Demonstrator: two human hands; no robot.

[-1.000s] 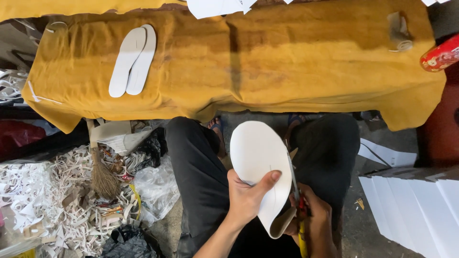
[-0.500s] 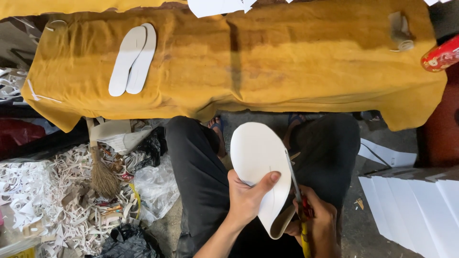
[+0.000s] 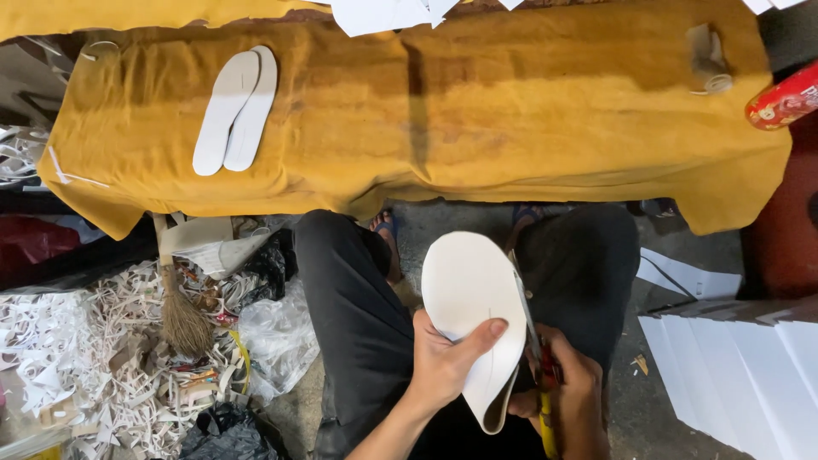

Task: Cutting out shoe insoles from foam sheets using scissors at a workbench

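A white sole blank [image 3: 471, 315] is pinched by the left hand [image 3: 447, 366], thumb across its face, fingers behind; the sheet is curled over at its lower end. The right hand [image 3: 573, 392] is closed around scissors [image 3: 535, 341] just right of the blank, with the blades laid along its right edge. The handle is mostly hidden in the fist.

Both hands are held over the lap, between knees in dark trousers [image 3: 358, 315]. Past the knees, sandalled toes are seen on a grey concrete floor [image 3: 452, 217].

Left of the hands, well apart: a clear plastic bag [image 3: 277, 336], a small broom [image 3: 179, 311], and a heap of white offcuts [image 3: 77, 358] on the floor. Right of the hands, a stack of white sheets [image 3: 741, 366] is set, with a loose sheet [image 3: 686, 277] beyond it.

Farther ahead, a low bench is covered by a mustard-yellow cloth [image 3: 477, 111], draped over the front edge. On it, far left, two finished white soles [image 3: 234, 111] are laid overlapping. At the far right of the cloth a tape roll [image 3: 709, 60] is seen; beyond the cloth edge, a red can [image 3: 784, 98]. White paper pieces [image 3: 392, 13] are laid at the back edge.
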